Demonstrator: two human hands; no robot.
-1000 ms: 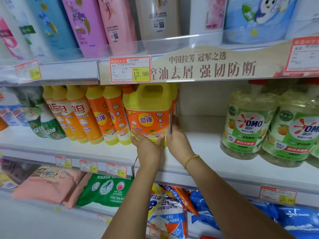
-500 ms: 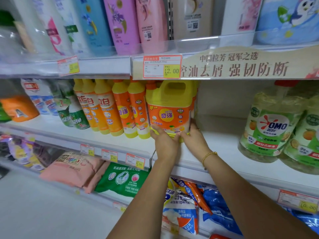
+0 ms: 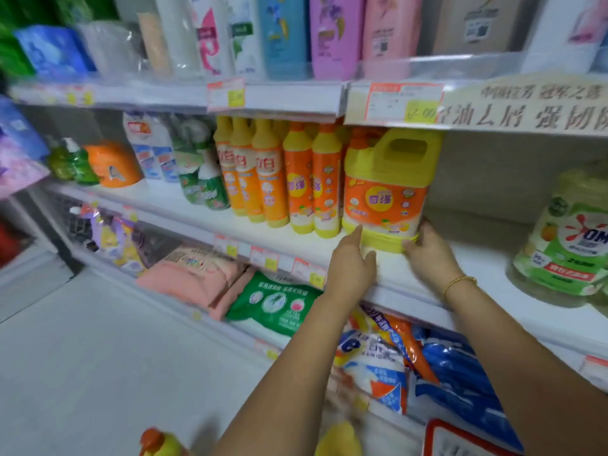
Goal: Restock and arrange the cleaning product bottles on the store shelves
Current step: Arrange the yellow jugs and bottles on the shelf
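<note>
"OM", cut off by the frame edge, and "99%" are read on the green label of the clear detergent bottle (image 3: 570, 248), "白" is seen on the orange dish-soap bottles (image 3: 268, 179), ".00" is made out on the price tag (image 3: 403, 102), and only blurred Chinese characters are shown on the yellow handled jug (image 3: 385, 192) and the shelf-edge banner (image 3: 533, 106).

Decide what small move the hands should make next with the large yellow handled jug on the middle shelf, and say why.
Probably let go: the large yellow handled jug already stands upright, label forward, beside the slim orange bottles, while the left hand touches its base and the right hand grips its corner.
</note>
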